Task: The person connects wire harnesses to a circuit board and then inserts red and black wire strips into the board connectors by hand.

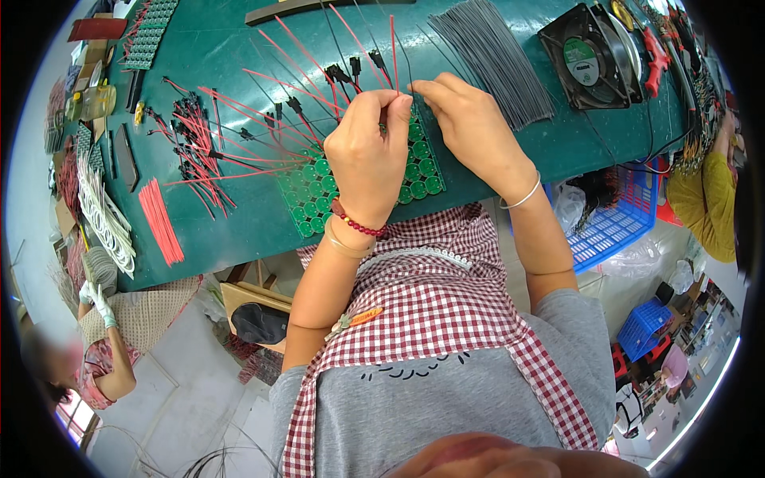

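Note:
A green panel of small round circuit boards lies on the table in front of me, partly covered by my hands. My left hand is closed in a pinch over it, with a thin red wire standing up from the fingertips. Close beside it, my right hand pinches a thin black wire. Several red and black wires with black connectors fan out from the panel's far side. The lower ends of the held wires are hidden by my fingers.
Left of the panel lies a pile of red and black connector leads, near a bundle of red wires. Grey-black wires and a black fan are at the right. A blue basket stands below the table edge. Other people work on both sides.

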The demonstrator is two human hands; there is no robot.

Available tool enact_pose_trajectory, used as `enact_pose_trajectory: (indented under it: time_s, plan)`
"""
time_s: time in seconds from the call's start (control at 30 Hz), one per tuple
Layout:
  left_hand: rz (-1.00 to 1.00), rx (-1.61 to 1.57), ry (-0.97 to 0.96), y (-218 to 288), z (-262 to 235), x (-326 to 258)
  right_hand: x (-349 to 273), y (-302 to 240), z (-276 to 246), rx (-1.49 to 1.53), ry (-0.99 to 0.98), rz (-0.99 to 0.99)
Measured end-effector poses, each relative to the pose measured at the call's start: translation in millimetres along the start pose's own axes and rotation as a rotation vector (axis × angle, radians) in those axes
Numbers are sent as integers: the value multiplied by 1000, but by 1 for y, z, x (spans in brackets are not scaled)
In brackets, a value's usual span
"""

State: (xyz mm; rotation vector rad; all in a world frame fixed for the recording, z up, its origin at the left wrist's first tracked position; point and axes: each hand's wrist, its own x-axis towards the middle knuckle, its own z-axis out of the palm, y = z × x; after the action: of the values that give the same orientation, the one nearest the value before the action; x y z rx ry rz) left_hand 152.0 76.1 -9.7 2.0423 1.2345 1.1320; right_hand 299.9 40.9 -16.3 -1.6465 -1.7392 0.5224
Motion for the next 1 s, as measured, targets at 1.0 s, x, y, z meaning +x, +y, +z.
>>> enact_pose_trajectory:
  time_s: [1.0]
  plan:
    - [-61,64,-51,4,2,1,0,-6,-1,-160,-109,-27]
